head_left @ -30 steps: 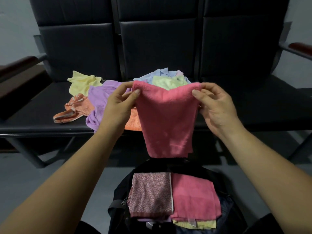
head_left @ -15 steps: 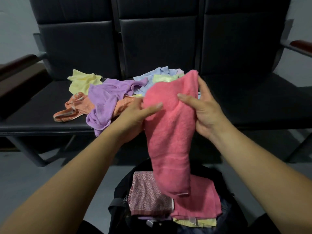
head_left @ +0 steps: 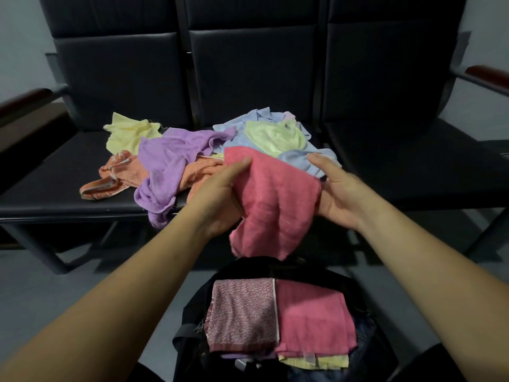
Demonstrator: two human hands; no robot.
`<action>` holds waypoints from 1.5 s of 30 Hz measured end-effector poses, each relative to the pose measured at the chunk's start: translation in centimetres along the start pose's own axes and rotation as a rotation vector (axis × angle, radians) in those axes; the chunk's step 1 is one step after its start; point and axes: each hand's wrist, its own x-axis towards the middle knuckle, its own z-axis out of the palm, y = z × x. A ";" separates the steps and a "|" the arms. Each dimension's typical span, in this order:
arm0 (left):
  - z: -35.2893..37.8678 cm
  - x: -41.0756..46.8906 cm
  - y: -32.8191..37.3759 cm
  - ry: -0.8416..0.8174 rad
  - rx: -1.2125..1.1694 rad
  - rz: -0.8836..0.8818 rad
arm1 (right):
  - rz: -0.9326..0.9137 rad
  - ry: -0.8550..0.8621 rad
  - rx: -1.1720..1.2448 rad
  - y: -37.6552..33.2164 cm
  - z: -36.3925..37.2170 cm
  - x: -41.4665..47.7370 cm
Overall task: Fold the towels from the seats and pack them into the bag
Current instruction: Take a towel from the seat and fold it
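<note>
I hold a pink towel folded over between both hands, above the open black bag. My left hand grips its left edge, thumb on top. My right hand holds the right side from below and behind. The towel's lower end hangs just above the bag's rim. Inside the bag lie folded towels: a patterned maroon one, a pink one and a yellow one beneath. A heap of loose towels sits on the black seats: purple, orange, yellow, light green, blue.
The row of black seats has dark backrests and wooden armrests at left and at right. The right seat holds nothing. Grey floor lies around the bag under the seat frame.
The pink towel was held spread by its top corners, then brought together and hung long. Now it is doubled over and shorter, held lower between both hands.
</note>
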 end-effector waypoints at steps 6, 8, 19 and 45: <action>-1.7 0.6 0.7 -0.038 0.203 0.111 | -0.041 -0.073 0.102 1.3 0.4 0.4; -2.7 0.6 0.9 -0.034 0.431 0.154 | -0.109 0.019 0.063 1.0 0.1 0.4; -3.0 0.8 -0.5 0.051 0.509 0.137 | -0.278 0.278 -0.094 1.0 -1.3 0.3; 2.1 -0.7 -4.9 0.085 0.583 0.524 | -0.233 0.331 -0.011 0.8 -7.0 -2.6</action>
